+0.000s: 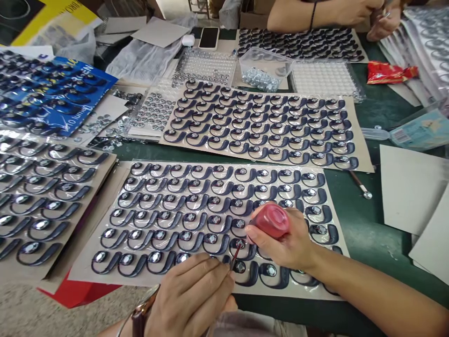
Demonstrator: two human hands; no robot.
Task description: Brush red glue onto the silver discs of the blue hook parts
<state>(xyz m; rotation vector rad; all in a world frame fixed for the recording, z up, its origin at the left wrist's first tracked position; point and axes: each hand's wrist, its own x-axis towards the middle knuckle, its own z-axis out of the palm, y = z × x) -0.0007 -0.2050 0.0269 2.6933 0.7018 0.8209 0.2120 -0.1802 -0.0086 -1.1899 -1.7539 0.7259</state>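
- Presently the right hand (293,238) has its grip wrapped around a red bottle (271,220).
- Just beside it, the left hand (194,297) pinches a thin applicator (235,257), tip on a dark hook-shaped piece (242,245).

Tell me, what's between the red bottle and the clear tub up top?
In the head view, two sheets of dark hooks lie between the red bottle and the clear tub.

A single head-worn view looks forward and steeply down from above the bench (368,243), close over the nearest card (105,274) at the bottom edge, with the far side and another person's arm (315,16) along the top.
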